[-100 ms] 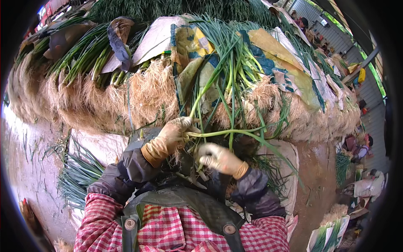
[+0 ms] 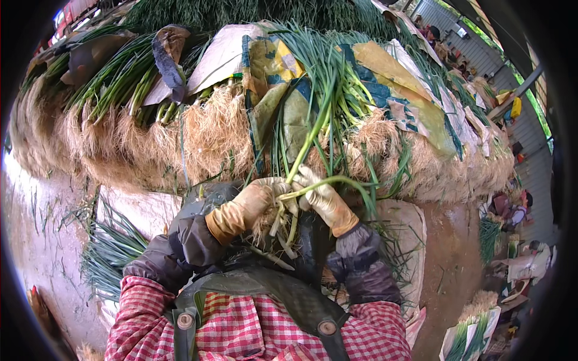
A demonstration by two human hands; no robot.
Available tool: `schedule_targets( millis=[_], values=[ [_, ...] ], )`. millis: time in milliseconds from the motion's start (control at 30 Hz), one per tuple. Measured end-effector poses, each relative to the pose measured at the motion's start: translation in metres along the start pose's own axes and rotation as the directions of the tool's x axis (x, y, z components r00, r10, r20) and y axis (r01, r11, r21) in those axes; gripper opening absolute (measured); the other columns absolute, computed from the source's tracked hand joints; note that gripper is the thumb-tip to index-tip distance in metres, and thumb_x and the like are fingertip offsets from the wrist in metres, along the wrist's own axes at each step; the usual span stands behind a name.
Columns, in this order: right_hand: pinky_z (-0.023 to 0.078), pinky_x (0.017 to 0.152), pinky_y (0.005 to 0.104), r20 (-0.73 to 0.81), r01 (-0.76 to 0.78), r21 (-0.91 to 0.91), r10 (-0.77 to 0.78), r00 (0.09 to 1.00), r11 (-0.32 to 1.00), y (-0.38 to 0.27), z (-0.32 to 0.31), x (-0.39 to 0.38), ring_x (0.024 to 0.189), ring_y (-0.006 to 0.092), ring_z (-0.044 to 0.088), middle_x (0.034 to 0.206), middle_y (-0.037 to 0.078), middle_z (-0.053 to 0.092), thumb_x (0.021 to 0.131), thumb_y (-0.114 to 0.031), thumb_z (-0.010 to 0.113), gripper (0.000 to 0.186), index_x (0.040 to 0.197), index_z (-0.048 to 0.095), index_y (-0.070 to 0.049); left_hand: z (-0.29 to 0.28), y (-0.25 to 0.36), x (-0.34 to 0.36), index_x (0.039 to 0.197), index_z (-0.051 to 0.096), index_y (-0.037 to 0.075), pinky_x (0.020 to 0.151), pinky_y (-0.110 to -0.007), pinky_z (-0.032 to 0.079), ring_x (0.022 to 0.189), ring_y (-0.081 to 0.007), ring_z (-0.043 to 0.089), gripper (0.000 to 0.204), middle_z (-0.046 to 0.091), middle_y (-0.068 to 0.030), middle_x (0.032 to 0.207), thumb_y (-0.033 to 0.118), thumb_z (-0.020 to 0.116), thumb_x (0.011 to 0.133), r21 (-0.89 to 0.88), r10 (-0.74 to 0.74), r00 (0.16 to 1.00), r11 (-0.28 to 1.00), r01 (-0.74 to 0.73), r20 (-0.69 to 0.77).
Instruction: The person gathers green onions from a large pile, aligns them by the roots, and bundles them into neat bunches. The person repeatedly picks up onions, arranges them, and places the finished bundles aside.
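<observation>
Before the heaped onions [image 2: 217, 135], a stalk [image 2: 308, 144] is clasped by the left grip [image 2: 256, 201], seemingly pinched by the right grip [image 2: 322, 201]; gentle pressure is advised.

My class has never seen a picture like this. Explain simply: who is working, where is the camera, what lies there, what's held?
No machine here: these are a person's own gloved left hand and right hand. The camera sits on that person's head, looking down, so picture-left is the person's left; its fisheye lens bends straight edges. In front lies a heap of green plants, pale roots toward the person, with sheets over parts. More greens lie lower left. The left hand holds some stalks near their root ends; the right hand's fingers touch them, though their grip is hard to judge.
</observation>
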State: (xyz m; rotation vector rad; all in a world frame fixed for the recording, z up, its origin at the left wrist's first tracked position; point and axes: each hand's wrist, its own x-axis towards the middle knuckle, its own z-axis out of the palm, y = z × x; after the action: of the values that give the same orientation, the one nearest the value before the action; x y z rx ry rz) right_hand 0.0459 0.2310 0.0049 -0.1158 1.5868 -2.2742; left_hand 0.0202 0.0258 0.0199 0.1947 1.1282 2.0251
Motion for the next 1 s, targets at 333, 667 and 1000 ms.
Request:
schedule_targets(
  millis=[333,667,1000],
  values=[
    [0.035,0.054,0.0212,-0.187,0.335,0.279,-0.291,0.938,0.9,-0.072,0.009,0.02,0.057,0.0082,0.042,0.071,-0.001,0.05,0.1,-0.033,0.046,0.038,0.104,0.06,0.002,-0.004,0.039,-0.048,0.102,0.061,0.002,0.059,-0.02,0.049,0.068,-0.0087,0.061,0.016,0.067,-0.005,0.087,0.015,0.059,0.094,0.246,-0.192,0.975,0.956,0.16,0.113],
    [0.032,0.041,0.0181,-0.258,0.304,0.231,-0.243,0.935,0.924,-0.081,0.018,0.02,0.046,0.0032,0.038,0.064,-0.007,0.045,0.1,-0.025,0.049,0.028,0.094,0.061,0.0,-0.023,0.03,-0.067,0.09,0.063,0.005,0.04,-0.021,0.031,0.043,-0.0065,0.042,0.031,0.056,0.001,0.06,0.034,0.055,0.097,0.201,-0.116,0.993,0.974,0.109,0.025],
    [0.029,0.037,0.0174,-0.448,0.38,0.157,-0.278,0.85,0.911,-0.088,0.025,0.036,0.046,0.0016,0.039,0.06,-0.006,0.046,0.099,-0.028,0.052,0.03,0.1,0.061,0.0,-0.019,0.046,-0.084,0.092,0.061,0.005,0.066,-0.033,0.052,0.073,-0.02,0.062,0.013,0.065,-0.009,0.085,0.006,0.069,0.082,0.937,0.837,0.47,-0.129,-0.325,0.279]
  ],
)
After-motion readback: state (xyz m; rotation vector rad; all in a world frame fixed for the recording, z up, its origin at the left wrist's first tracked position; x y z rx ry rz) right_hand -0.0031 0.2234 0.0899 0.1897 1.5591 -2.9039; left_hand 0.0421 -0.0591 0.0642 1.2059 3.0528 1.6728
